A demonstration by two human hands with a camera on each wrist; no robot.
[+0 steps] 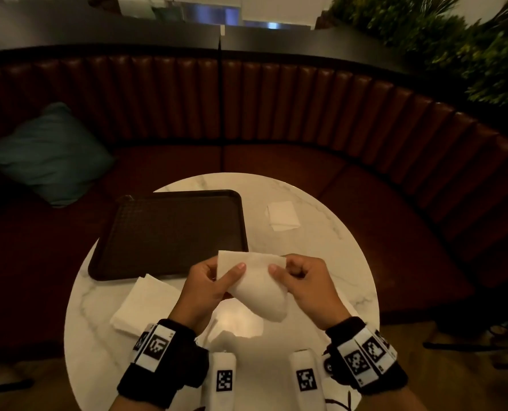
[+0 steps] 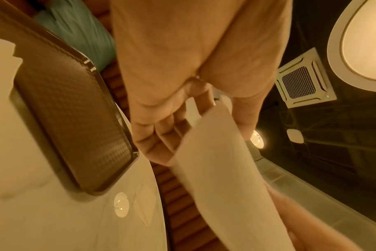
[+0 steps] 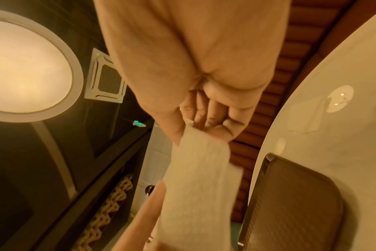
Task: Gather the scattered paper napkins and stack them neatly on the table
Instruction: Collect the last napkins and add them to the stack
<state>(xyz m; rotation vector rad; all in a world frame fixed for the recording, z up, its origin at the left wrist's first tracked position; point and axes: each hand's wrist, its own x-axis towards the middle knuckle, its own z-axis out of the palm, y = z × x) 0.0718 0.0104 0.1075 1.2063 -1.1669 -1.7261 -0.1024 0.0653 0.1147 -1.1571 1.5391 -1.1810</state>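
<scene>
We are holding one white paper napkin up over the near part of the round marble table, both hands curling around it. Our left hand is pinching its left edge between thumb and curled fingers, and our right hand is pinching its right edge the same way, so the sheet is sagging between them. A second napkin is lying flat on the near left of the table, just beside the near edge of the dark tray. A third folded napkin is lying on the far right, well apart from the others.
</scene>
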